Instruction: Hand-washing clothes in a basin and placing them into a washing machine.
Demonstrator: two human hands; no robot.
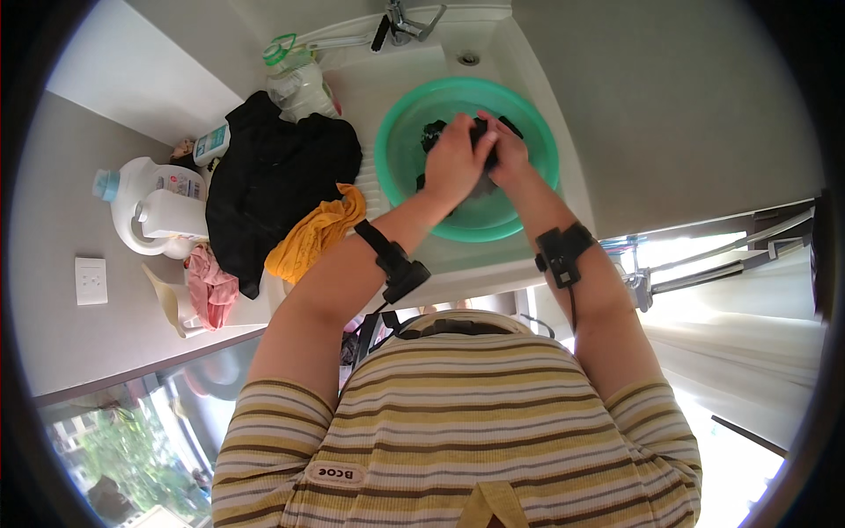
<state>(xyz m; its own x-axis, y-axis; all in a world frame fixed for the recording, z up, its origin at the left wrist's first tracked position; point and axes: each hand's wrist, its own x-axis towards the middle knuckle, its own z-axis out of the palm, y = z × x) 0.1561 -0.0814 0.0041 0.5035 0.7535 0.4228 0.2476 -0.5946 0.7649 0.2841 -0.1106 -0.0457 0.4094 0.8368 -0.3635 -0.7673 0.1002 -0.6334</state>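
Both hands are together over a green plastic basin (462, 232) with water in it, set in a white sink. My left hand (455, 162) and my right hand (509, 148) grip a wet black cloth (480, 132) between them, at the middle of the basin. More black fabric (433, 134) shows in the water to the left of my hands. How much of the cloth lies under my fingers is hidden. Each forearm wears a strapped black device, the left one (401, 270) and the right one (560, 256).
Left of the basin, a black garment (284, 178) and a yellow cloth (317, 234) lie on the ribbed washboard side. Detergent bottles (158, 204), a pink cloth (212, 287) and a clear plastic jug (300, 86) stand or lie around them. A chrome faucet (404, 26) rises behind, near the drain (469, 59).
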